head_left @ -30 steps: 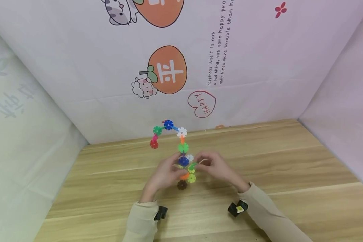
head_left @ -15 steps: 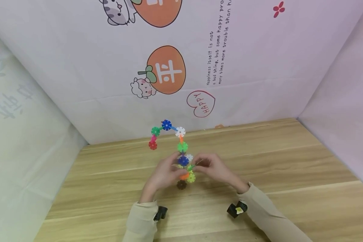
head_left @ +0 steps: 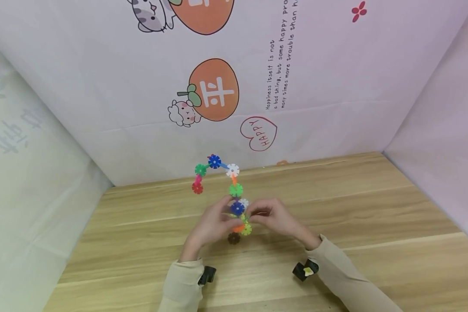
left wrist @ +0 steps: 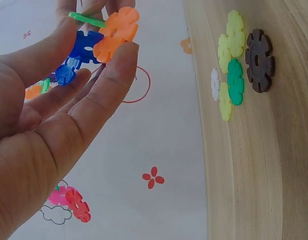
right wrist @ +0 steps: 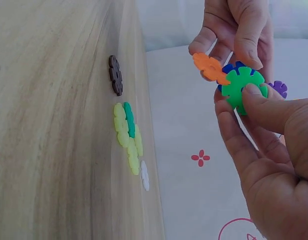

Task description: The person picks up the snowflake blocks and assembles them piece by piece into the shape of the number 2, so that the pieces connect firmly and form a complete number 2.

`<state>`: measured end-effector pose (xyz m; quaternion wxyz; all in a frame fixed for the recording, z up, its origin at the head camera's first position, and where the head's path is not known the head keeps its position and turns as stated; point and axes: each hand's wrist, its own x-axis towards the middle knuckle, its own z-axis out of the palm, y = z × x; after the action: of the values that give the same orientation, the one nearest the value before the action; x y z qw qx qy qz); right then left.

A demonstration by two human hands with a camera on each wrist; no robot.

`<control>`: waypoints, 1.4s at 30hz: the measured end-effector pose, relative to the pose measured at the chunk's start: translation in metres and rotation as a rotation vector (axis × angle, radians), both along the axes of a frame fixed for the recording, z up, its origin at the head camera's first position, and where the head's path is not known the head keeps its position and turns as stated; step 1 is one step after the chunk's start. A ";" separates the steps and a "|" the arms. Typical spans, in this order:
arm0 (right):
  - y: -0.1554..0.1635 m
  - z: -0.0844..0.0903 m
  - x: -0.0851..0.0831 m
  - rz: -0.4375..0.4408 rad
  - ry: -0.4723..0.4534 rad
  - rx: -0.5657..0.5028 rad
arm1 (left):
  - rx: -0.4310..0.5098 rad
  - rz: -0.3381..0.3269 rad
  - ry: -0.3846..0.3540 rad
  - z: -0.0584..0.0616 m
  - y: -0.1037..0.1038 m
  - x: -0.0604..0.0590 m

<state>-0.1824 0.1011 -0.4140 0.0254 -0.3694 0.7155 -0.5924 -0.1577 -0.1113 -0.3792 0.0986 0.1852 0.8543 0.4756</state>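
Observation:
My left hand (head_left: 210, 223) holds a chain of slotted plastic snowflake discs up off the table, gripping near its lower end. Thumb and fingers lie around a blue disc (head_left: 237, 208) and an orange disc (left wrist: 116, 35). Above the hand the chain runs up through a light green disc (head_left: 235, 190) and a white disc (head_left: 232, 170), then bends left to a red disc (head_left: 197, 187) hanging at its end. A green disc (right wrist: 238, 90) is pinched by my right hand (head_left: 273, 215) against the blue one. Whether their slots interlock is hidden by the fingers.
Loose discs lie on the wooden table (head_left: 335, 208) below the hands: a brown one (left wrist: 259, 60), a dark green one (left wrist: 235, 82), a white one (left wrist: 215, 84) and several yellow ones (left wrist: 236, 32). A printed cloth wall (head_left: 316, 86) stands behind, with cloth at both sides.
The right hand has brought the green disc slightly left, from beside the blue disc up to it, turning it edge-on. The left hand stays nearly still with the chain.

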 end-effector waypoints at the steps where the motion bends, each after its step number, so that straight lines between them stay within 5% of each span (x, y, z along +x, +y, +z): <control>1: 0.000 0.000 0.000 0.001 0.002 -0.001 | 0.003 0.002 -0.004 0.000 0.000 0.000; 9: 0.004 0.001 -0.002 0.024 0.064 -0.019 | 0.018 -0.002 0.004 0.001 0.000 0.000; 22: 0.005 0.002 -0.007 0.035 0.320 -0.039 | 0.046 -0.010 0.006 -0.001 0.001 -0.001; 42: 0.005 0.004 -0.008 0.005 0.507 -0.009 | 0.058 0.026 0.042 -0.002 0.005 -0.002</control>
<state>-0.1909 0.1061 -0.4103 -0.1552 -0.5079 0.6955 -0.4840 -0.1594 -0.1068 -0.3815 0.0693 0.1868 0.8443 0.4974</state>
